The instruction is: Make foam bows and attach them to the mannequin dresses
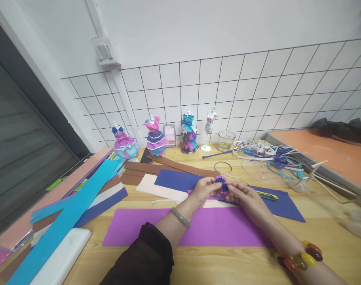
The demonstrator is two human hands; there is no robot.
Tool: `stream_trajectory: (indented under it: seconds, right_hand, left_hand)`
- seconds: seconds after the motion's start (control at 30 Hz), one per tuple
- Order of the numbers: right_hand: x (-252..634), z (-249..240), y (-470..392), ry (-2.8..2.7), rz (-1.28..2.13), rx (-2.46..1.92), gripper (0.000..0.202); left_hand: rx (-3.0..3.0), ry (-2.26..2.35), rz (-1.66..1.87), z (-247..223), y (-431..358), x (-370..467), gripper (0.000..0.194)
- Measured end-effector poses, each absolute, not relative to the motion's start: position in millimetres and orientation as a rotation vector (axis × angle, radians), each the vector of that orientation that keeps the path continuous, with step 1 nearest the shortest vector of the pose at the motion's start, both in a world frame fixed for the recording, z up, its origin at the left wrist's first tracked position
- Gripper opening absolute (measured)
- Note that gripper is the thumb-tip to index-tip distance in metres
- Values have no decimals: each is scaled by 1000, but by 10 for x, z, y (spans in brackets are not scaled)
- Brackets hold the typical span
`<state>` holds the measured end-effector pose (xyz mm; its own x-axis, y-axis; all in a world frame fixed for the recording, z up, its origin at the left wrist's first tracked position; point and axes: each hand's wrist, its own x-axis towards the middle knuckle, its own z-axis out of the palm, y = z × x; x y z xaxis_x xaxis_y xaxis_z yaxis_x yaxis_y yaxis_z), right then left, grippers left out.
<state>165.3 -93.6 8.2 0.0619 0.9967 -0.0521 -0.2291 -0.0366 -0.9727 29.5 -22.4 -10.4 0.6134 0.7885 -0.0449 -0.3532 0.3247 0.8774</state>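
Observation:
Between my fingertips is a small round pleated paper rosette point(221, 183), dark blue with a purple edge. My left hand point(204, 189) pinches its left side, and my right hand point(242, 193) grips its right side. Under my forearms lies a long purple paper strip point(139, 227). Dark blue paper point(177, 180) and a pale cream sheet point(156, 188) spread out behind my left hand. To the right of my right hand, a yellow utility knife point(268, 196) rests on another dark blue sheet point(287, 204).
Small dress forms in paper dresses point(155, 138) stand along the wall, beside a bare white form point(210, 122) and a glass cup point(227, 141). Turquoise strips point(76, 206) cross a white box point(64, 257) at left. Tangled scraps point(260, 150) lie at right, near an orange board point(325, 148).

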Motion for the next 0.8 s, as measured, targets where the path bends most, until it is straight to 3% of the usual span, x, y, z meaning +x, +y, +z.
stream_trajectory:
  seconds: [0.8]
  right_hand:
    - [1691,77,-924,-1051,1156,-1226,29]
  left_hand:
    - [1079,526,650,-63,-281,277,49]
